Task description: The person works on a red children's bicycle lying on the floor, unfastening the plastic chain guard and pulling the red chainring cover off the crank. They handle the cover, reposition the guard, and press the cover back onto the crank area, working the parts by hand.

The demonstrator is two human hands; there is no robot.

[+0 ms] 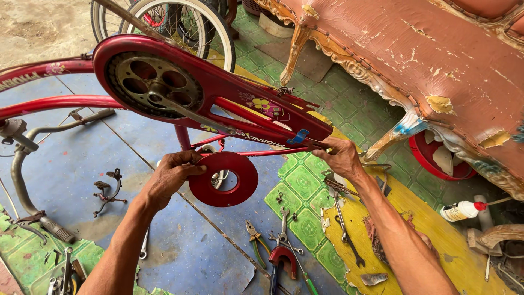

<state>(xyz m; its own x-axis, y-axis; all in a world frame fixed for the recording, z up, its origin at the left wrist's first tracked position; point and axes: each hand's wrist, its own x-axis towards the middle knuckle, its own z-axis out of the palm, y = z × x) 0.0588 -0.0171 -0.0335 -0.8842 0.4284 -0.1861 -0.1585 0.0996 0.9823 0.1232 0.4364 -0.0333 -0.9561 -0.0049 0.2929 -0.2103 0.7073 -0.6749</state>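
Red painted metal filled the view: an upturned bicycle's chain guard [218,90] ran in a long slant from the bare chainring [154,84] at upper left down to its narrow tail at lower right. Just below the guard's middle, the left hand [170,177] held a red ring-shaped cover disc [225,178], its fingers [188,161] pinched over the disc's upper left edge, so the disc hung to the right of that hand and under the guard. The right hand [343,158] was at the guard's tail end, fingers closed around the tip where a small blue tab [299,136] stuck out; whether they gripped a tool there I could not tell. The left hand was clearly the nearer one to the disc, and the disc's open centre faced the camera. Below the guard, pliers [254,235] and spanners [345,229] lay on the tiled floor [305,186], and a worn pink sofa [436,60] stood beyond the guard's tail.
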